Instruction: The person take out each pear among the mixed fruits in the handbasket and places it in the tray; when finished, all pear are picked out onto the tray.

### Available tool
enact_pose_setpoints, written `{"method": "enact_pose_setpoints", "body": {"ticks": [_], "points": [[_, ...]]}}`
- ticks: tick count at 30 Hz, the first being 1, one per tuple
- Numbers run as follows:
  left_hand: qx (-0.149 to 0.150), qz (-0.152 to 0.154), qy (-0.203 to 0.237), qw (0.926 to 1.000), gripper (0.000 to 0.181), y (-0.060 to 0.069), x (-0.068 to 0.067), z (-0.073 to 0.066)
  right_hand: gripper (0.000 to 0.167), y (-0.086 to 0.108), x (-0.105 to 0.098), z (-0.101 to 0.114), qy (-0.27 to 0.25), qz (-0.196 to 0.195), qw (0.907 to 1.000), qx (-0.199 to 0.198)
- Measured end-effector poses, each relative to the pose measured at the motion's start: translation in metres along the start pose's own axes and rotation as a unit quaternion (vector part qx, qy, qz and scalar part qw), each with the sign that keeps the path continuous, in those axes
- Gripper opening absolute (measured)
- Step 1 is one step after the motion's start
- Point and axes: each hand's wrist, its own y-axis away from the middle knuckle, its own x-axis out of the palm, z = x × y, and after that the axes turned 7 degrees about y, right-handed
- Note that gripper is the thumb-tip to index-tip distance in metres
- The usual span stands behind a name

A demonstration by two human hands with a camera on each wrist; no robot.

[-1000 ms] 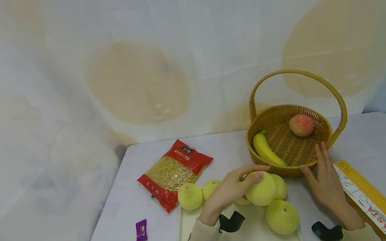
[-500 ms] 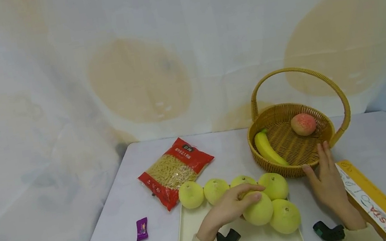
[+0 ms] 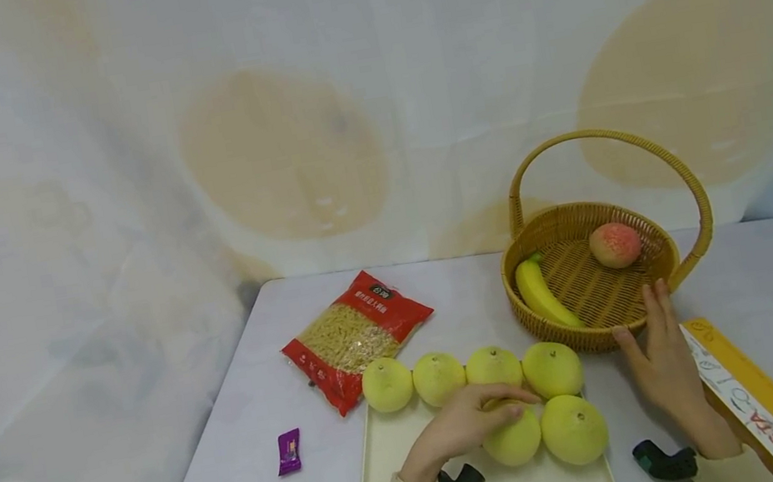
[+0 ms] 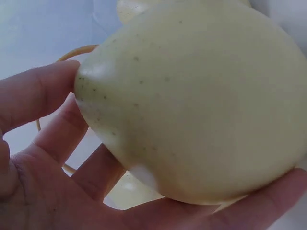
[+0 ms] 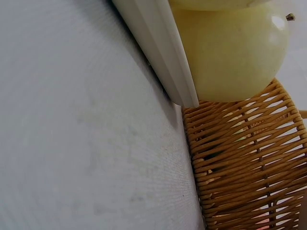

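My left hand (image 3: pixel 461 425) curls its thumb and fingers round a pale yellow-green pear (image 3: pixel 512 437) over the cream tray (image 3: pixel 365 480). In the left wrist view that pear (image 4: pixel 192 105) fills most of the picture, its skin finely speckled. Another pear (image 3: pixel 574 430) sits just right of it, and several more stand in a row along the tray's far side, such as the leftmost pear (image 3: pixel 387 385). My right hand (image 3: pixel 670 377) rests its straight fingers against the front right rim of the wicker basket (image 3: pixel 602 335). Inside the basket lie a banana (image 3: pixel 543 296) and a peach (image 3: pixel 615 245).
A red bag of pasta (image 3: pixel 358 338) lies behind the tray's left corner. Farther left is a small purple wrapped sweet (image 3: pixel 288 452). A long yellow-and-white pasta box (image 3: pixel 768 400) lies right of my right hand. The basket's tall handle (image 3: pixel 687 176) arches over it.
My left hand has brought its pear toward me and down, from the far row to the front, left of the other front pear. The right hand stays at the basket.
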Motion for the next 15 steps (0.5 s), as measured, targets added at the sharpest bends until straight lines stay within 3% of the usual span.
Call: {"method": "enact_pose_setpoints", "body": {"ticks": [9, 12, 15], "points": [[-0.008, 0.0, -0.005, 1.0, 0.03, 0.0002, 0.0013, -0.0001, 0.071, -0.0004, -0.0021, -0.0015, 0.003, 0.004, 1.0, 0.002], [-0.002, -0.007, -0.053, 0.9986, 0.032, 0.0014, 0.003, -0.0027, 0.072, -0.0014, -0.0041, -0.0017, 0.003, 0.009, 1.0, 0.002], [0.014, -0.02, -0.129, 0.9914, 0.037, 0.0024, 0.0062, -0.0078, 0.071, -0.0024, -0.0074, -0.0038, 0.004, 0.012, 0.9999, -0.004]]}}
